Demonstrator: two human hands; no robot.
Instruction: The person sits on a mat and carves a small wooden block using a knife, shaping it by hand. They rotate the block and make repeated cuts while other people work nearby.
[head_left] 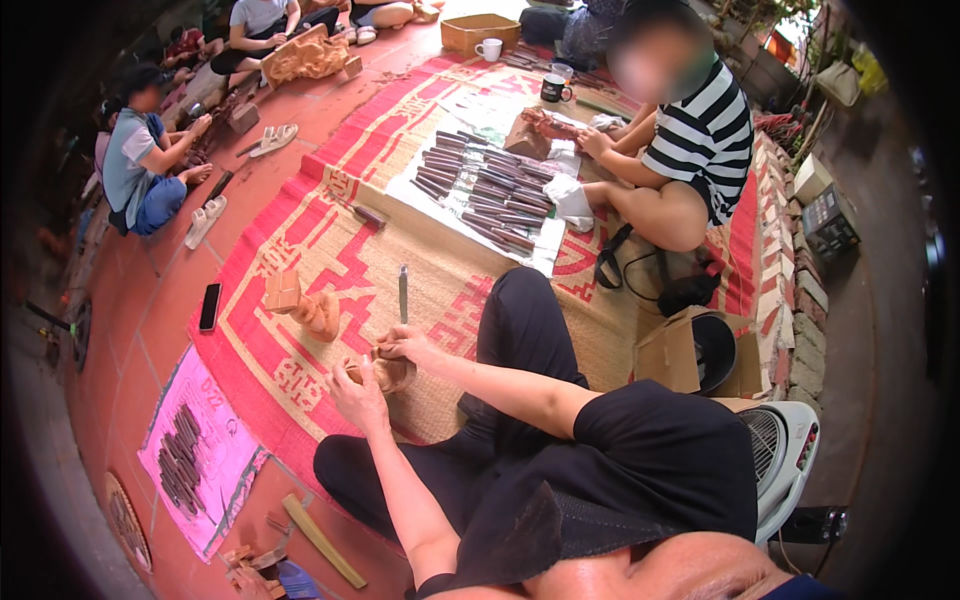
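Red-and-tan mat is covering tiled floor through centre frame. On mat: wooden carving is resting left of centre; white sheet is lying upper centre, carrying rows of dark tools. On floor: pink sack is lying lower left; sandals are sitting upper left.

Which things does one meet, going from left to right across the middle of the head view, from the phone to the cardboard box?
Phone, wooden carving, left hand, right hand, bent knee, cardboard box.
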